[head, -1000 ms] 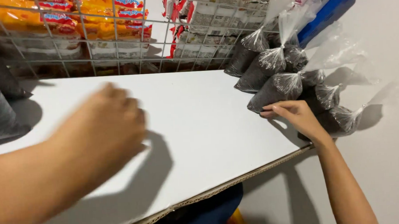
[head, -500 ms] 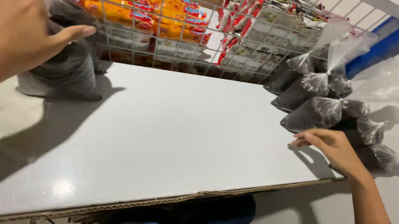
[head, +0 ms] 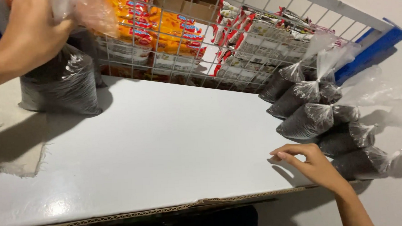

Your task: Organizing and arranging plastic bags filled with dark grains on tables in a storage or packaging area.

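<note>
Materials: white glossy cardboard sheet (head: 157, 155) serves as the worktop, its corrugated edge showing along the near side; behind it stands a white wire basket (head: 234, 39) of thin metal rods.
Left hand: left hand (head: 30, 37) is raised above the far left corner of the worktop, grip closed on a crinkled clear plastic bag (head: 90, 11).
Big sack: large clear plastic sack of dark grains (head: 62, 85), one, bulging and knotted at the top, stands on the far left corner of the worktop, just below the left hand.
Right hand: right hand (head: 309, 164) rests at the right edge of the worktop, fingers curled loosely apart, holding nothing.
Small bags: small tied clear bags of dark grains (head: 321, 119), teardrop-shaped with flared tops, lie piled at the right edge of the worktop, just beside the right hand; about nine can be counted.
Basket contents: orange and red snack packets (head: 170, 26) in stacked rows; too many to count.
</note>
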